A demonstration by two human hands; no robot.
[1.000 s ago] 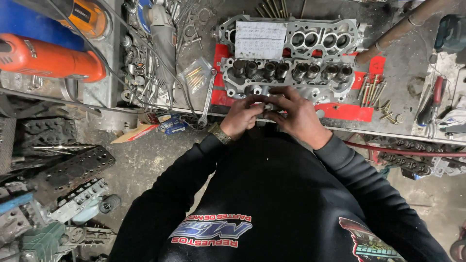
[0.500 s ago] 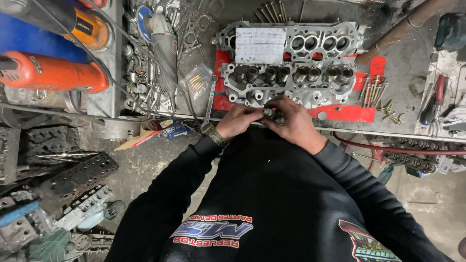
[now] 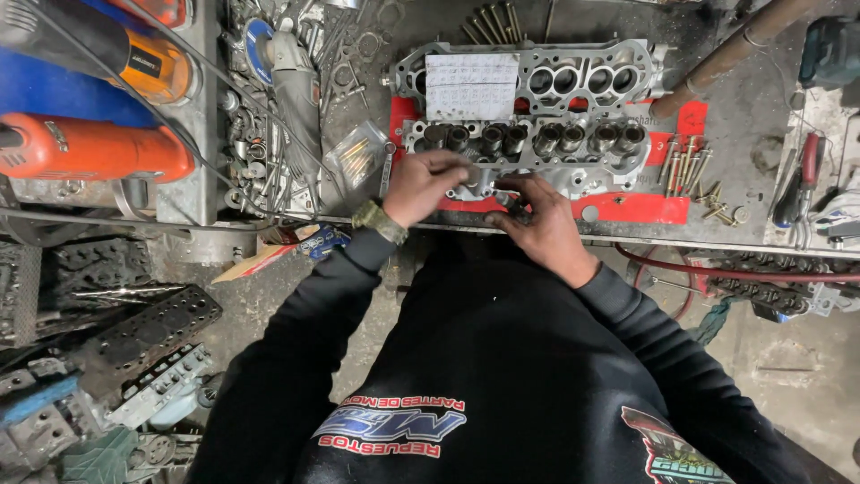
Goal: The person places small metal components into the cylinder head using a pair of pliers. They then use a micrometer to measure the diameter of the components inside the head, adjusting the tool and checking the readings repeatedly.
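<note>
1. The work in hand is on a grey metal cylinder head (image 3: pixel 573 148) that lies flat on a red sheet (image 3: pixel 645 208) on the workbench (image 3: pixel 743 179), directly ahead of the person.
2. Judged from how things lie, the job looks partly done. A row of round cup-shaped parts (image 3: pixel 528 136) already sits along the middle of the head, while the near edge where the hands are working looks unfinished.
3. A second head (image 3: pixel 582 79) lies just behind the first, with open round ports and a white paper sheet (image 3: pixel 472 86) resting on its left half. It appears untouched at this moment.
4. A loose group of bolts (image 3: pixel 685 168) lies on the red sheet to the right of the head, not yet fitted anywhere.
5. The left hand (image 3: pixel 421 184) rests against the near left corner of the head, its fingers curled together over a small part; what it pinches cannot be made out.
6. The right hand (image 3: pixel 537 224) sits just beside it, at the near edge of the head, its fingers bent around a small dark piece (image 3: pixel 512 204) that touches the casting.
7. Both hands are close together, near the head's left half, and well apart from the bolts.
8. An orange power tool (image 3: pixel 90 148) lies far off to the left.
</note>
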